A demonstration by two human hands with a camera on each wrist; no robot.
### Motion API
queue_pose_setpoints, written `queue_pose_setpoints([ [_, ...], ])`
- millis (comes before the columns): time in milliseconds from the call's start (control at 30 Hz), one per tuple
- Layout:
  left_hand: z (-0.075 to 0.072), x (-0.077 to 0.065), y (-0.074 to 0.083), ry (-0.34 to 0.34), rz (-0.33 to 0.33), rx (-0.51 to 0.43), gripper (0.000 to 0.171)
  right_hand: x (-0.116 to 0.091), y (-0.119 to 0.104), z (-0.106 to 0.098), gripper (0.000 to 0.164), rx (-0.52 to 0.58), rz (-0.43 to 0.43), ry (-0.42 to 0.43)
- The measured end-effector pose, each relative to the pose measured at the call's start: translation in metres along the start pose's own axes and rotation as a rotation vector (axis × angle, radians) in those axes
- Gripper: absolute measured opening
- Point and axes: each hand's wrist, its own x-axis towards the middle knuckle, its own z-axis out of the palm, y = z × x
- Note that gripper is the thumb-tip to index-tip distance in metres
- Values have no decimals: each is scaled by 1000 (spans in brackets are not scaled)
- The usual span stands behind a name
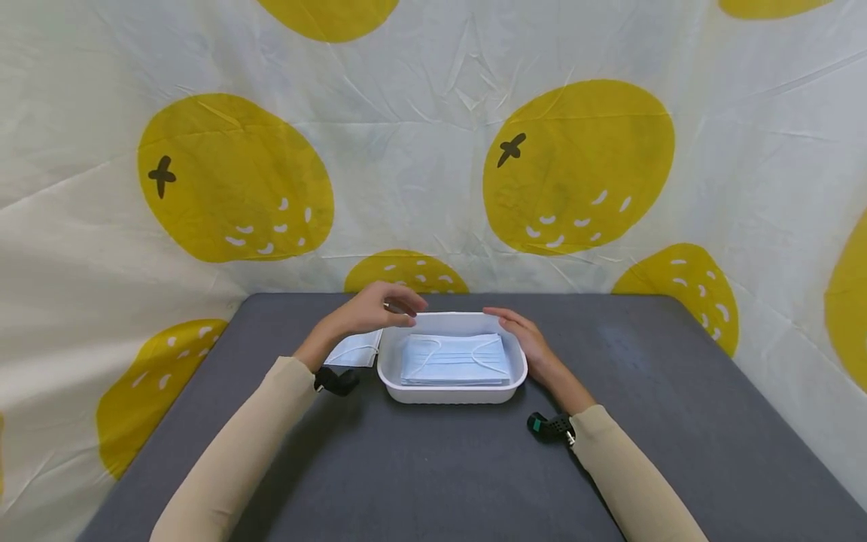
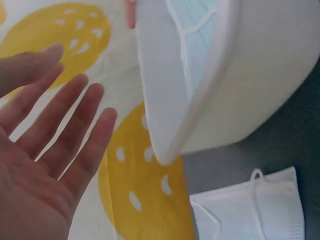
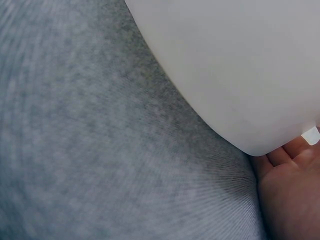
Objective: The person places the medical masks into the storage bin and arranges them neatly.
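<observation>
A white plastic basin (image 1: 451,394) stands on the grey table with a stack of pale blue face masks (image 1: 455,359) inside, ear loops lying on top. My left hand (image 1: 382,305) hovers over the basin's left rim, its fingers loosely bent and nothing between them. In the left wrist view that hand (image 2: 55,145) shows its palm, fingers spread apart beside the basin. Against the basin's right side rests my right hand (image 1: 524,339), fingers extended along the far right corner. Seen from the right wrist, its palm (image 3: 292,187) lies by the basin wall and the fingertips are hidden.
Another face mask (image 1: 354,351) lies on the table just left of the basin, partly behind my left forearm. The grey tabletop (image 1: 433,467) reaches back to a white cloth (image 1: 406,173) with yellow fruit prints. Black wrist cameras (image 1: 549,427) sit below both hands.
</observation>
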Motion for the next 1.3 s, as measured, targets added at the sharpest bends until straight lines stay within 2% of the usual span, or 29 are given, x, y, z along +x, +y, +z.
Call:
queue_pose_setpoints([
  [267, -11, -35, -25, 284, -64, -88, 29, 1, 1, 1, 43, 2, -15, -4],
  [467, -9, -55, -53, 486, -72, -225, 28, 0, 0, 1, 43, 4, -14, -6],
  [600, -7, -65, -68, 586, -118, -239, 29, -1, -1, 0, 43, 6, -7, -4],
  [733, -5, -76, -80, 629, -167, -235, 32, -2, -1, 1, 42, 12, -10, -1],
  [900, -2, -86, -93, 642, -215, -229, 36, -2, -1, 1, 43, 12, -10, -11],
  [1133, 0, -90, -106, 647, -314, -229, 33, -1, 0, 2, 43, 9, -16, -10],
  [1300, 0, -93, -112, 638, -366, -165, 34, -1, 0, 3, 43, 20, -20, -17],
])
